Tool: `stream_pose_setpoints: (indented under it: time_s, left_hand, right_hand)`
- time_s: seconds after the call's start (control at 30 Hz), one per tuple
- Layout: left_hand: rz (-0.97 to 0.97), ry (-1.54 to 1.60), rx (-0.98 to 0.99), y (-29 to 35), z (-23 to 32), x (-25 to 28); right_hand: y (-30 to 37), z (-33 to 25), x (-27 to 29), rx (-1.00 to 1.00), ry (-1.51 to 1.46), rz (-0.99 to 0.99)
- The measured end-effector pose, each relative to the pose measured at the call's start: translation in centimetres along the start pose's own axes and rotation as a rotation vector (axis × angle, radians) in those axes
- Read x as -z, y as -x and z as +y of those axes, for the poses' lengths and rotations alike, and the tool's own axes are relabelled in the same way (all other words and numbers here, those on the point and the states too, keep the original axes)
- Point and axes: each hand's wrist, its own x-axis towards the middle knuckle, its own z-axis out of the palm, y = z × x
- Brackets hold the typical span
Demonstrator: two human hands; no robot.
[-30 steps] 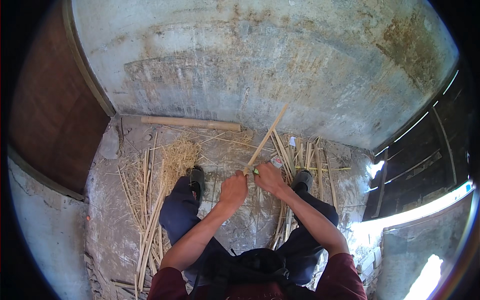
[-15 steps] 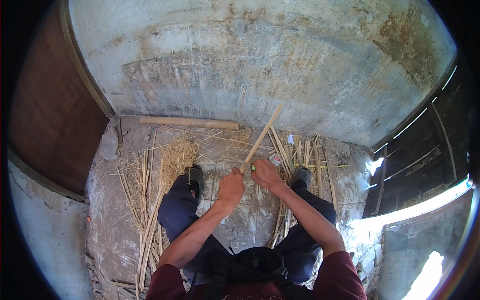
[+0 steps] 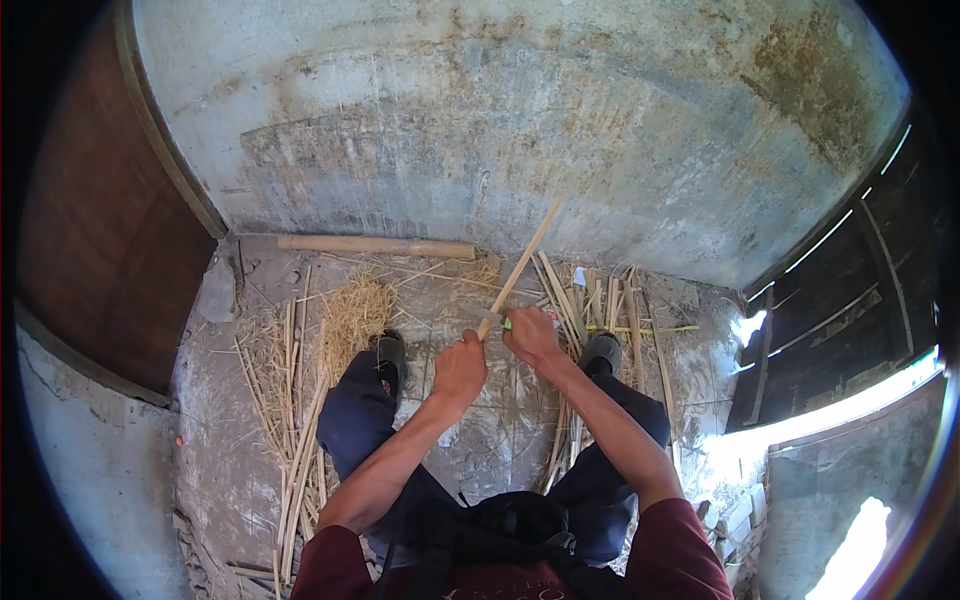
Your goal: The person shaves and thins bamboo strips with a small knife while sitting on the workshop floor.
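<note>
- The left hand [image 3: 460, 370] is closing in a fist around the near end of a bamboo strip [image 3: 527, 262], hiding that end; the fingers' exact placing is hard to make out.
- The right hand [image 3: 530, 335], just beside it, is gripping a knife [image 3: 480, 312]; the fist is covering most of the handle, leaving a bit of green showing.
- The small grey blade is crossing the strip just beyond the left fist; whether its edge is biting in is too small to tell.
- The strip is slanting away from between the hands, up and to the right, its far end showing against the wall [image 3: 500, 120]. It is looking pale yellow, straight, narrow and flat.
- Shavings [image 3: 362, 305] are heaping beside the left shoe [image 3: 392, 360].
- Long strips [image 3: 300, 470] are lying toward the floor's left edge; other strips [image 3: 635, 325] are lying around the right shoe [image 3: 602, 350], partly hidden by the leg.
- A bamboo pole [image 3: 375, 245] is lying along the floor's far edge.
</note>
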Motion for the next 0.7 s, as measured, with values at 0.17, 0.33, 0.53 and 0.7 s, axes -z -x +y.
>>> stream_pose_setpoints:
  time_s: [0.17, 0.33, 0.53, 0.7]
  left_hand:
    - [0.056, 0.056, 0.013, 0.1, -0.7, -0.3]
    - [0.058, 0.068, 0.002, -0.2, -0.3, -0.3]
    - [0.082, 0.068, -0.007, 0.0, -0.4, 0.5]
    - [0.029, 0.094, -0.027, 1.1, 0.3, 1.3]
  right_hand:
    - [-0.3, -1.6, 0.9, -0.069, 0.052, -0.063]
    - [-0.8, 0.2, 0.4, -0.062, 0.044, -0.001]
    - [-1.8, 0.5, 0.1, -0.066, 0.087, 0.019]
    - [-3.0, 4.3, 2.8, -0.174, 0.164, 0.129]
